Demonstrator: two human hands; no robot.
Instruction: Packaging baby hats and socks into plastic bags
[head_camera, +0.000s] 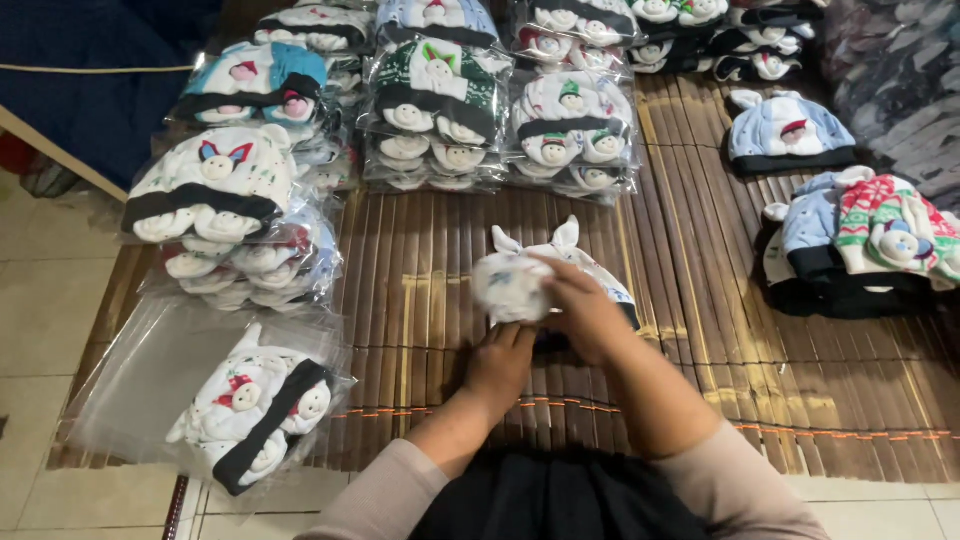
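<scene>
A small white baby hat with knotted ears (520, 268) lies on the brown bamboo mat (420, 270) at the middle. My right hand (580, 310) grips it from above, fingers curled over its crown. My left hand (500, 362) sits under its near edge, fingers tucked beneath the hat. Both forearms wear beige sleeves.
Clear bags of stacked hats stand at the far side (435, 110) and left (225, 205). One bagged hat (255, 410) lies near left on empty plastic bags (140, 370). Loose hats (790, 135) and a pile (860, 245) sit at the right. Tiled floor (50, 290) borders the mat.
</scene>
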